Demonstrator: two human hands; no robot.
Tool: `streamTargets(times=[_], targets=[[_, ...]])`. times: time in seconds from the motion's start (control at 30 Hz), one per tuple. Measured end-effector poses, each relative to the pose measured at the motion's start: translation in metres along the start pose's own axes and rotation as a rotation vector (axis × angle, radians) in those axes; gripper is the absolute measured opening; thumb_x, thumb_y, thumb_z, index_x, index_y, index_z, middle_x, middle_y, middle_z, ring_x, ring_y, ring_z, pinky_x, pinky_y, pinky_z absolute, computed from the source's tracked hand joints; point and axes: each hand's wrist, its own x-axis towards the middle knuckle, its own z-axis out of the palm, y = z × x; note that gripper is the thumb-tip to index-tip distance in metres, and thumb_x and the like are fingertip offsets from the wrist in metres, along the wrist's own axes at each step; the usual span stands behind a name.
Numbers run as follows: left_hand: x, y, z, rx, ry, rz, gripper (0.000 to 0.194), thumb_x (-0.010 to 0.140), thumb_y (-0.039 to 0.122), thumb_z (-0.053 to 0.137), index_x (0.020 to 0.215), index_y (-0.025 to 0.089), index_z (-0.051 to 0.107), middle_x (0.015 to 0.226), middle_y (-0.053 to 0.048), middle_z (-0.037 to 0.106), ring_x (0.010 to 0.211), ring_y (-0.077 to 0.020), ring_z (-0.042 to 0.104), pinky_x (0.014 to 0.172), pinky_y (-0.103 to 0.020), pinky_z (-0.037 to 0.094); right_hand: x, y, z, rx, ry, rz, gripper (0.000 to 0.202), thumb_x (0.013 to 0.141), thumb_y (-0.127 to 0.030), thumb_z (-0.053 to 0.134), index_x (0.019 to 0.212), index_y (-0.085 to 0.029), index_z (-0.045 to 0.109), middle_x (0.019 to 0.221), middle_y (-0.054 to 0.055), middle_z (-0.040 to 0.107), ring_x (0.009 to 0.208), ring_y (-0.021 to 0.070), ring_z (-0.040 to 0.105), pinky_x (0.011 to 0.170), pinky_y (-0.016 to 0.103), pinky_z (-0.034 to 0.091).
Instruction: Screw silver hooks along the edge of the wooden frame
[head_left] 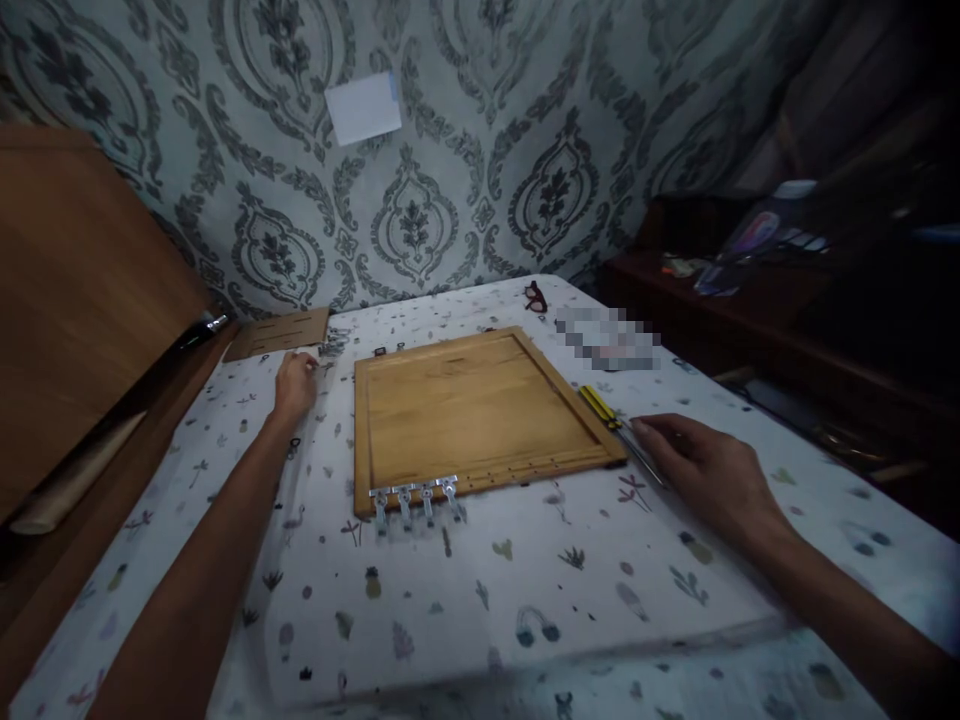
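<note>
"How does the board (457, 405) look?"

"Yellowish-brown wood with visible grain, a raised border and a darker, recessed line inside it. It lies flat in the middle of the cloth-covered tabletop (450, 620)."

"Anything on it?"

"Four silvery hinges (427, 490) in a row at the left of its near edge, arms jutting out. Small dark dots continue rightward."

"And beside it?"

"A yellow-and-black screwdriver (598, 402), by the right edge. The right hand (701, 455) is at its shaft, fingers bent and partly closed; I can't tell whether they grip it."

"The left hand?"

"The left hand (296, 385) is beyond the board's left side, near the metal pieces (334, 342) and cardboard (277, 333). Its fingers are curled; whether they pinch anything, I can't tell."

"Farther out?"

"Dark-red glasses (535, 297), near the wall."
</note>
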Motion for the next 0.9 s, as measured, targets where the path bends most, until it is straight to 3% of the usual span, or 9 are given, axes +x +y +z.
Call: streamTargets(times=[0.23,0.5,0.6,0.77,0.9], targets=[[0.001,-0.011,-0.009,0.036,-0.049,0.036,0.038,0.097,0.039,0.064,0.128,0.016,0.060,0.128,-0.011,0.062,0.112,-0.0244,0.064,0.095,-0.047,0.058,0.002,-0.001,0.001,0.041,0.000,0.087,0.029,0.084,-0.051,0.064,0.091,-0.023,0.071,0.078,0.011,0.075,0.069,0.0280,0.067,0.069,0.040,0.048],[0.013,-0.018,-0.015,0.090,-0.236,0.085,0.039,0.097,0.039,0.064,0.128,0.015,0.060,0.127,-0.011,0.063,0.110,-0.0239,0.065,0.093,-0.045,0.059,-0.001,-0.005,-0.001,0.025,-0.007,0.041,0.028,0.085,-0.048,0.062,0.090,-0.022,0.071,0.086,0.013,0.077,0.072,0.0272,0.067,0.071,0.040,0.049],[0.020,-0.017,-0.018,0.136,-0.297,0.112,0.038,0.097,0.039,0.064,0.127,0.015,0.060,0.127,-0.011,0.063,0.111,-0.0242,0.064,0.094,-0.046,0.058,0.002,-0.004,0.000,0.008,-0.022,0.041,0.031,0.083,-0.050,0.060,0.090,-0.021,0.071,0.091,0.014,0.078,0.078,0.0291,0.069,0.075,0.041,0.050],[0.030,-0.011,-0.021,0.209,-0.376,0.182,0.038,0.097,0.039,0.064,0.127,0.016,0.061,0.128,-0.011,0.062,0.112,-0.0246,0.064,0.096,-0.047,0.058,0.010,0.000,0.004,-0.020,-0.011,0.100,0.039,0.070,-0.050,0.054,0.086,-0.019,0.073,0.080,0.012,0.077,0.070,0.0303,0.068,0.070,0.043,0.052],[0.035,-0.003,-0.025,0.250,-0.421,0.229,0.038,0.097,0.039,0.064,0.127,0.016,0.061,0.128,-0.011,0.063,0.112,-0.0244,0.064,0.095,-0.046,0.058,0.011,0.000,0.005,-0.023,-0.016,0.107,0.044,0.069,-0.053,0.053,0.088,-0.019,0.073,0.084,0.012,0.078,0.072,0.0293,0.069,0.071,0.041,0.053]])
